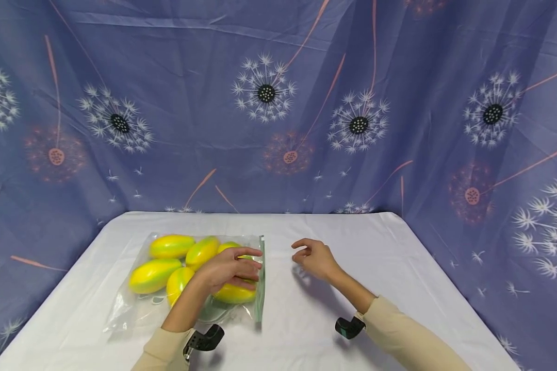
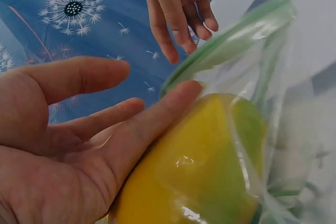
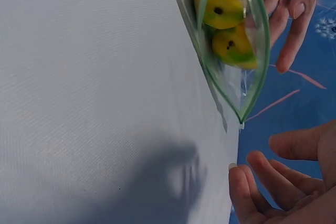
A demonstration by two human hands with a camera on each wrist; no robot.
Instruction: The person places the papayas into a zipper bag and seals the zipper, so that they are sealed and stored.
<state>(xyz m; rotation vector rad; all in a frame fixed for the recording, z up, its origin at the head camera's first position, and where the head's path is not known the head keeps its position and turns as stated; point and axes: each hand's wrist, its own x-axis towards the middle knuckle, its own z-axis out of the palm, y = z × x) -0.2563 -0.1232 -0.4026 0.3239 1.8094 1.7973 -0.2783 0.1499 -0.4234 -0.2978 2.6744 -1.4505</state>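
Note:
A clear zip bag (image 1: 123, 312) with a green zip edge (image 1: 260, 293) lies on the left of the table, its mouth facing right. Several yellow-green mangoes (image 1: 154, 276) are inside. My left hand (image 1: 227, 270) lies over the mouth end, fingers loosely extended; in the left wrist view they touch the bag beside a mango (image 2: 189, 166). The bag's mouth gapes in the right wrist view, with two mangoes (image 3: 223, 3) showing behind the green rim (image 3: 264, 40). Right of the bag, apart from it, my right hand (image 1: 317, 260) hovers above the table with loosely bent fingers, holding nothing.
A white cloth covers the table (image 1: 376, 247). Blue fabric (image 1: 190, 118) with dandelion prints hangs behind it and along both sides. Each wrist wears a black camera mount, one on the left (image 1: 206, 338) and one on the right (image 1: 350, 327).

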